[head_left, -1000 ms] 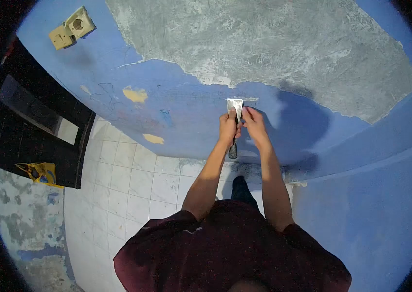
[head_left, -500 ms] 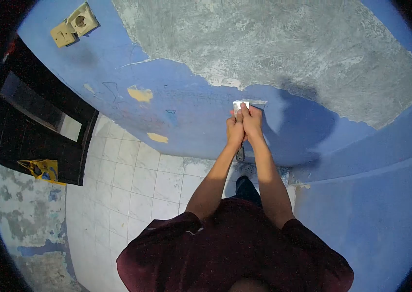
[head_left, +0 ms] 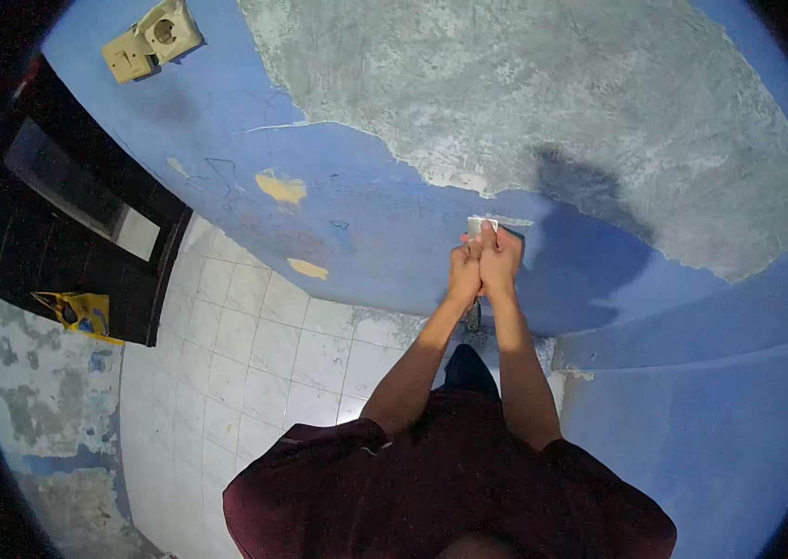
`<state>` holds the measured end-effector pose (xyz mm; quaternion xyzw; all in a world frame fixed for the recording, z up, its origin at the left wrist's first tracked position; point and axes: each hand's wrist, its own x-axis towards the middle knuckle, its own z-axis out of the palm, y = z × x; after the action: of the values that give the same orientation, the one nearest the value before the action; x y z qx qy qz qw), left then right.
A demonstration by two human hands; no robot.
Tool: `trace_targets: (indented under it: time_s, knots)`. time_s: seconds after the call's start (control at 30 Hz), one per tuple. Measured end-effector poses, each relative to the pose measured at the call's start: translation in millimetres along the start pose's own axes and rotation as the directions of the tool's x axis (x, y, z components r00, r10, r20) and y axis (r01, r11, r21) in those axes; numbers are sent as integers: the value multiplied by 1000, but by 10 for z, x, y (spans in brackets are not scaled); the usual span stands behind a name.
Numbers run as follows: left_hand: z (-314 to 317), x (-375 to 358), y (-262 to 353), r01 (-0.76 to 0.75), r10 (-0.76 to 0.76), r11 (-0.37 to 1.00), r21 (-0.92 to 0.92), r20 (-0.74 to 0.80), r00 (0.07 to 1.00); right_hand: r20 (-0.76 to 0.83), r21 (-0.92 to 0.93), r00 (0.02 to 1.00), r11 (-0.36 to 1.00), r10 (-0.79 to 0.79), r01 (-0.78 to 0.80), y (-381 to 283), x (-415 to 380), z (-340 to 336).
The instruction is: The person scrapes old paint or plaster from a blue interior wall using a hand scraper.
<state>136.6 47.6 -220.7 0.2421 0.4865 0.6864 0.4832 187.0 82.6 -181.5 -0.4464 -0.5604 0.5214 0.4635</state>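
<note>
Both hands are closed together around a scraper point(head_left: 481, 226) with a flat, pale metal blade, held against the blue painted wall point(head_left: 394, 214). My left hand point(head_left: 466, 275) wraps it from the left. My right hand point(head_left: 501, 265) grips from the right, a finger stretched along the blade. The scraper's handle is mostly hidden by my hands; a dark piece shows just below them. Beside the blade is a small pale scraped strip point(head_left: 517, 222). Above it lies a large grey patch point(head_left: 506, 93) of bare plaster with a ragged paint edge.
A socket and switch point(head_left: 154, 40) sit on the wall at upper left. A dark door point(head_left: 49, 242) and a yellow bag point(head_left: 87, 313) are at left. White tiles point(head_left: 273, 335) cover the floor; my dark-clothed leg point(head_left: 470, 371) stands near the wall base. Another blue wall point(head_left: 692, 429) is at right.
The view has shifted, so the wall and my hands appear lower and farther right. The blade stays near the same scraped strip, and both hands keep their hold.
</note>
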Motion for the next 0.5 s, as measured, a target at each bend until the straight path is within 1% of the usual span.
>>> trace_targets:
  time_s: [0.03,0.07,0.1,0.13,0.17,0.2,0.23,0.3,0.33,0.4,0.43,0.5]
  knots:
    - [-2,6,-14,-6,6,1000,0,-6,1000,-23,3,1000,1000,-12,12,15,5,16]
    - [13,19,-41,-18,17,1000,-8,-32,999,-45,-67,999,997,-29,26,29,20,19]
    - [25,52,-87,-29,28,999,-17,-59,998,-34,-65,999,997,-32,29,60,54,2]
    - [24,98,-170,-35,33,999,-20,-70,997,-19,-62,998,996,-66,65,100,89,-22]
    - [19,136,-259,-90,90,996,0,-65,994,-7,-57,995,994,-97,97,154,107,-28]
    - [50,126,-216,-141,142,990,18,-54,988,3,-42,996,995,-93,93,81,94,-47]
    - [62,105,-174,-135,135,991,14,-54,989,2,-48,996,995,-88,88,141,113,-49]
    - [17,50,-40,-70,88,982,174,-98,991,-14,17,993,993,-116,117,233,121,5]
    - [-51,56,-22,-64,83,981,181,-100,992,-16,22,994,994,-108,109,240,91,54]
    - [-104,95,-32,-151,153,965,213,7,988,-89,84,993,993,-71,78,226,61,87]
    - [-55,142,-141,-151,151,966,211,17,988,-99,81,992,993,-74,82,264,106,26]
    - [74,205,-297,-221,222,975,18,-80,972,14,7,991,991,-131,131,260,176,-69]
